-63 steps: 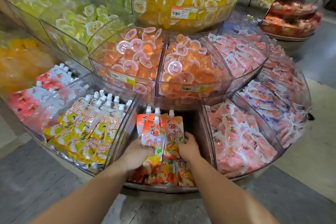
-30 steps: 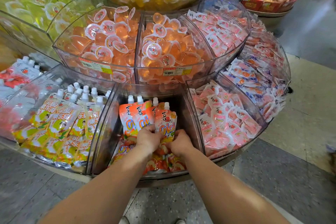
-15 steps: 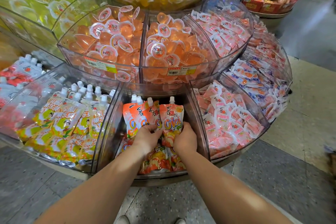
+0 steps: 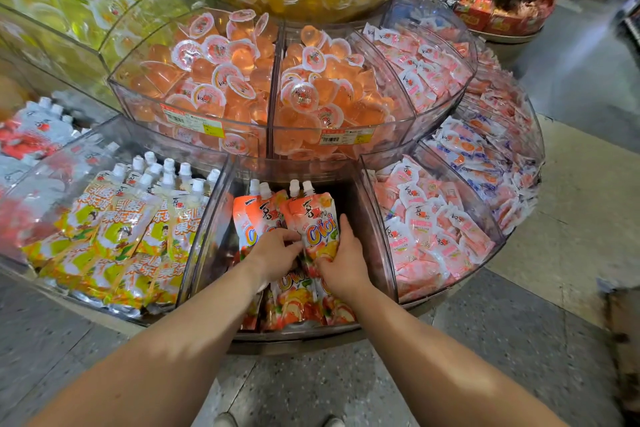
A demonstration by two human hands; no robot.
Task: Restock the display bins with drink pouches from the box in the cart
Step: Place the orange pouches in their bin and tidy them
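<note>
Several orange drink pouches (image 4: 313,218) with white caps stand upright in the clear middle bin (image 4: 375,246) of the bottom tier. My left hand (image 4: 277,251) grips the lower part of the left pouches, fingers curled round them. My right hand (image 4: 343,258) holds the front pouch by its right lower edge, thumb across its face. More orange pouches (image 4: 298,305) lie flat at the front of the same bin, below my hands. The box and the cart are out of view.
A bin of yellow-green pouches (image 4: 117,229) sits to the left, pink sachets (image 4: 433,236) to the right. Orange jelly cups (image 4: 263,80) fill the tier above, overhanging the bin's back. A brown blurred edge (image 4: 623,340) shows at far right on the floor.
The standing pouches have been pushed further back and gathered closer together in the bin. Both hands stayed on them; my right hand slid up along the front pouch's side.
</note>
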